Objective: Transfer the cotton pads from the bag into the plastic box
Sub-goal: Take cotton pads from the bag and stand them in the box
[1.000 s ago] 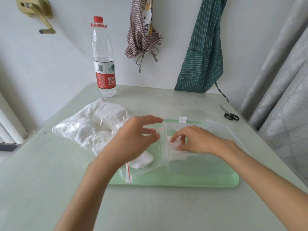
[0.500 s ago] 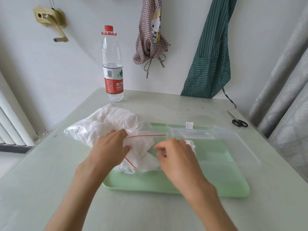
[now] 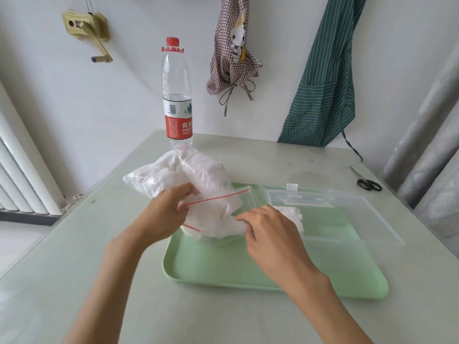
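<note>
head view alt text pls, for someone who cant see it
A person's left hand pinches the red-striped mouth of a zip bag of cotton pads, while the right hand reaches toward it beside a clear plastic box on a green tray.

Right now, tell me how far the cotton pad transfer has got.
Done: a small pile of white cotton pads already lies in the clear plastic box on the green tray. In hand: the left hand pinches the red-striped mouth of the clear zip bag, and the right hand reaches toward its opening, holding nothing that shows. Left: most pads are in the bag.
</note>
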Motion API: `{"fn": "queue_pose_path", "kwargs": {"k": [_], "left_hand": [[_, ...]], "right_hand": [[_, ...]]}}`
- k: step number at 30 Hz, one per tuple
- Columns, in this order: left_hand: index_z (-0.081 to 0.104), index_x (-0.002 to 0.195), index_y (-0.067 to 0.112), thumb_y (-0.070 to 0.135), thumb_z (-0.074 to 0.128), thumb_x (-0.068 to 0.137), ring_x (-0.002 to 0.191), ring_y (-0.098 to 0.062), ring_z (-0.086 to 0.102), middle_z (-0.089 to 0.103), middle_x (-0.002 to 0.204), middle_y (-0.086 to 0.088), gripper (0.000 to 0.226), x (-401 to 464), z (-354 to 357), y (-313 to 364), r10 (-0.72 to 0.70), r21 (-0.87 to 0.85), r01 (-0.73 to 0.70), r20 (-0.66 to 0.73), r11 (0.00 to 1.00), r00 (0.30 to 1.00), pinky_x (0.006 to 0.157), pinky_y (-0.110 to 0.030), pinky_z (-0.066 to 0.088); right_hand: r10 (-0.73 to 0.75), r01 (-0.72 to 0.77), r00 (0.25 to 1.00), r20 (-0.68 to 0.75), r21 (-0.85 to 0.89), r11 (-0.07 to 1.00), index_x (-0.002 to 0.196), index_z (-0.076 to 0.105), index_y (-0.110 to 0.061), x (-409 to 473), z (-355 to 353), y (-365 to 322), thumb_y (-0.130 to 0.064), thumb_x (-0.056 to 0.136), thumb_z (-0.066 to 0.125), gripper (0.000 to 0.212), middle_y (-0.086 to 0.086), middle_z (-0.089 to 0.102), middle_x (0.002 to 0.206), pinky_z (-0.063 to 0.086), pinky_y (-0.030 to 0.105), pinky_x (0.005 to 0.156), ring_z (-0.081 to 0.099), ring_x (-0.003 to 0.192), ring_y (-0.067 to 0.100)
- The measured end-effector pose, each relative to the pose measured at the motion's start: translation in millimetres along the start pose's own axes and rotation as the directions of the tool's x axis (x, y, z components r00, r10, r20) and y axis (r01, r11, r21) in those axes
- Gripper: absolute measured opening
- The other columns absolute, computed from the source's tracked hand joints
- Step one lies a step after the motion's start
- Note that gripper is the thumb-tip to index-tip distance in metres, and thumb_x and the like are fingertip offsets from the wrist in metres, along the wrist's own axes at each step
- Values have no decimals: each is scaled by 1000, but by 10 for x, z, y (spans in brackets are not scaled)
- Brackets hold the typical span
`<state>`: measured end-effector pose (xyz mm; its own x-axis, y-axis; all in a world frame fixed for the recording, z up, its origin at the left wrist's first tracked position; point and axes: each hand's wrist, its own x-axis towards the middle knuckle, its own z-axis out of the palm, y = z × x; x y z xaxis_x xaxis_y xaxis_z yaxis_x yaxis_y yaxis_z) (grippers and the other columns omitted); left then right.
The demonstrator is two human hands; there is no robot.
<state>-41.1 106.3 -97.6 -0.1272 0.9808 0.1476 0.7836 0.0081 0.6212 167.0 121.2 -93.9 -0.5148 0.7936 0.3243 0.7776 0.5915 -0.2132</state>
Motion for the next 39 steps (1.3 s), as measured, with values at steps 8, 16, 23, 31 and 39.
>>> {"fn": "queue_pose_path", "kwargs": {"k": [8,16,23,31,39], "left_hand": [[45,121,43,59,28,93,110,-22,56,62,114,12,37,-50,-260,288,-149,360,117,62,926,987,84,-34,42],[62,98,35,41,35,98,96,-22,55,61,94,6,27,-58,-302,270,-214,376,238,-105,895,971,76,-31,35],[62,92,42,14,57,89,96,-2,42,54,99,23,29,-46,-302,375,171,246,-139,-112,959,979,74,-23,37],[58,116,44,17,43,95,117,-12,42,55,120,13,38,-48,-261,440,22,321,18,-122,947,992,76,-29,38],[65,111,34,23,56,91,108,0,53,57,123,15,25,-16,-291,465,103,-46,-115,-212,992,972,95,-33,43]], "right_hand": [[172,-187,981,93,188,964,93,58,-15,76,82,-336,-40,96,44,28,4,63,101,41,36,80,55,100,33],[299,-271,952,-63,283,920,83,59,-19,332,425,-430,-45,94,44,32,3,66,87,31,33,62,54,80,31],[135,-123,990,-35,243,962,70,57,-19,161,163,-331,-32,88,51,23,1,55,65,36,34,57,44,67,32],[171,-133,984,-45,449,884,91,68,-22,163,-114,-119,-30,82,60,15,-3,72,79,53,36,69,66,77,23],[224,-366,915,335,924,108,91,69,-5,242,-345,65,-5,87,57,12,8,69,83,57,25,68,64,78,16]]}}
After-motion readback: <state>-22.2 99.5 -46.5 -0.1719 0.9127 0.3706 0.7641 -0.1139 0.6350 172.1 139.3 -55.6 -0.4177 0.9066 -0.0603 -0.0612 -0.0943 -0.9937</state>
